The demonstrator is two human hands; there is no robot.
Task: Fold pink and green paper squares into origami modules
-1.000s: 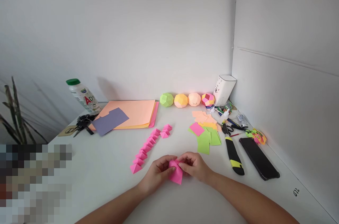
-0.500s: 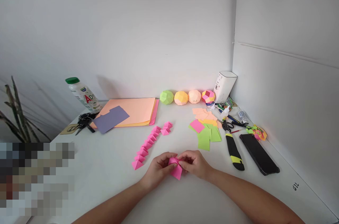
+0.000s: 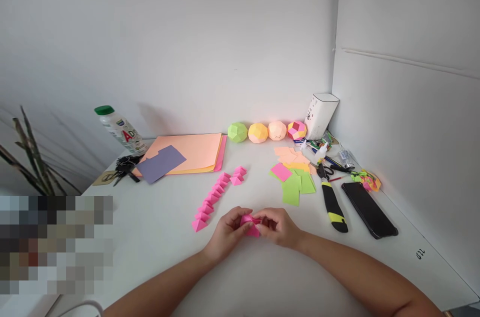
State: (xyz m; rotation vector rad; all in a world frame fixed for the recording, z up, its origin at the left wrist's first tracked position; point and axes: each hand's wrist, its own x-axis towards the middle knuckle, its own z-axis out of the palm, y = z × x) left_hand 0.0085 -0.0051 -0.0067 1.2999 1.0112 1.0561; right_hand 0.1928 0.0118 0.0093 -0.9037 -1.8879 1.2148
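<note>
A small pink piece of folded paper (image 3: 252, 227) is pinched between both hands above the front of the table. My left hand (image 3: 229, 229) grips its left side, thumb on the near face. My right hand (image 3: 276, 227) closes on the right side, its fingertips at the upper fold. The fingers partly cover the paper. Beyond my left hand, a slanting row of folded pink paper units (image 3: 212, 201) lies on the table, with a smaller group of the same pink units (image 3: 238, 175) at its far end.
Paper squares (image 3: 291, 189), a utility knife (image 3: 334, 209), scissors (image 3: 324, 172) and a black phone (image 3: 369, 211) lie to the right. Faceted paper balls (image 3: 258, 133) line the wall. Large paper sheets (image 3: 198, 149) and a white bottle (image 3: 123, 132) are at the back left.
The pink paper's lower corner, which stuck out below my fingers, is now folded up, so the piece looks shorter. Both hands keep their grip. The view has shifted slightly.
</note>
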